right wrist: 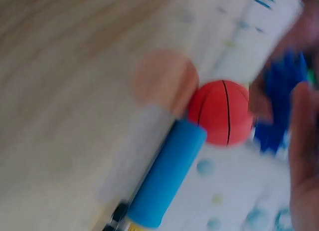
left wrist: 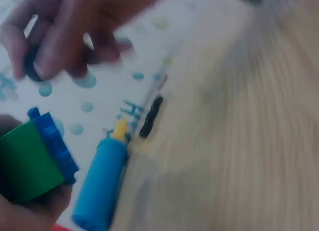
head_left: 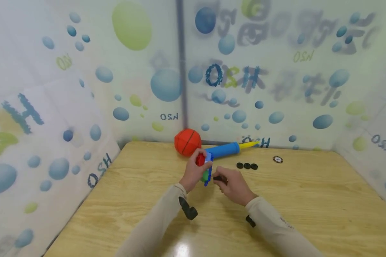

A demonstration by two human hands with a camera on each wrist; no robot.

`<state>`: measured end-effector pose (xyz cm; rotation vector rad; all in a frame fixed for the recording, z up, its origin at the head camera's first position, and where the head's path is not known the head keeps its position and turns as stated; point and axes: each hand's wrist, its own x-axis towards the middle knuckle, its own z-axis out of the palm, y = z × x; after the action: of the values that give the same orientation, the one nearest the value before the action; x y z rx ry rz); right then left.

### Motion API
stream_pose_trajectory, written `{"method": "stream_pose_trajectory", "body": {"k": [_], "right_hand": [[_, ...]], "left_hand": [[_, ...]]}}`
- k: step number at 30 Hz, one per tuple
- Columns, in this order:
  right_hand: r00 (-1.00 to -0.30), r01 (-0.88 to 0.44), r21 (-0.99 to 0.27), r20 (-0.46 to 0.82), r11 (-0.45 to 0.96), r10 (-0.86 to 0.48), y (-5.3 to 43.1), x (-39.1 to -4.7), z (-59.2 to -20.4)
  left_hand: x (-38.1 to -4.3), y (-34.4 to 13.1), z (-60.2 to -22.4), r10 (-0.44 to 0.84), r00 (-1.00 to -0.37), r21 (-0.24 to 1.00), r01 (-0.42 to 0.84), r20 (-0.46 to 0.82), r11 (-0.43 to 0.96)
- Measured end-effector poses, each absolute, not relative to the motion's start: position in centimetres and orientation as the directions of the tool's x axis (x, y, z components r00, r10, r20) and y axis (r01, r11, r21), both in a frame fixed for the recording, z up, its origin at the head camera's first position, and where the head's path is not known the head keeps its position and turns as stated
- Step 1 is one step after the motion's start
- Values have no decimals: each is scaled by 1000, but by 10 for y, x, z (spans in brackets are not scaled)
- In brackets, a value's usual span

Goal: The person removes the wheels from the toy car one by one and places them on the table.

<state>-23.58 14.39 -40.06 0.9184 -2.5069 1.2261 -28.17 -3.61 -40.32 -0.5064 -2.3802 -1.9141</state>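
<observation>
In the head view my left hand (head_left: 193, 174) grips a toy made of red, green and blue plastic parts, its blue studded side (head_left: 210, 167) facing right. The left wrist view shows a green block (left wrist: 29, 163) next to that blue part (left wrist: 54, 145). Just to the right of the toy, my right hand (head_left: 235, 185) pinches a small black disc (head_left: 219, 177), like a toy wheel. A small gap separates disc and toy. Fingers partly cover both pieces, and the right wrist view is blurred around the blue part (right wrist: 281, 99).
Behind the hands, a red ball (head_left: 188, 142) touches a blue hand pump (head_left: 223, 150) with a yellow nozzle (head_left: 249, 145). Three black discs (head_left: 247, 166) lie in a row on the wooden table (head_left: 141, 178). A round black-and-white chip (head_left: 278, 159) lies right of them. Patterned walls enclose the table.
</observation>
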Motion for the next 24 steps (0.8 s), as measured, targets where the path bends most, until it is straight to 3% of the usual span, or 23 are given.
{"method": "stream_pose_trajectory", "body": {"k": [5,9,14,19,24], "right_hand": [[-877,-466,-769,334,437,-347,176,-244,-390],[-908,-393,-780,246,488,-338,202,-250,-387],[-930,-344,-735,181,584,-320,227,-256,-388],[-954,-299,-608,197,735,-225,246,-265,-387],[-970,-240,-600,174,763,-169,257,-267,-395]], "left_hand": [[-282,-48,-394,368,-909,927,293,194,236],[-283,-57,-390,446,-874,903,336,194,266],[-283,-63,-391,500,-848,889,356,178,288],[-283,-63,-393,530,-830,891,364,176,273],[-281,-67,-397,551,-821,885,358,147,298]]}}
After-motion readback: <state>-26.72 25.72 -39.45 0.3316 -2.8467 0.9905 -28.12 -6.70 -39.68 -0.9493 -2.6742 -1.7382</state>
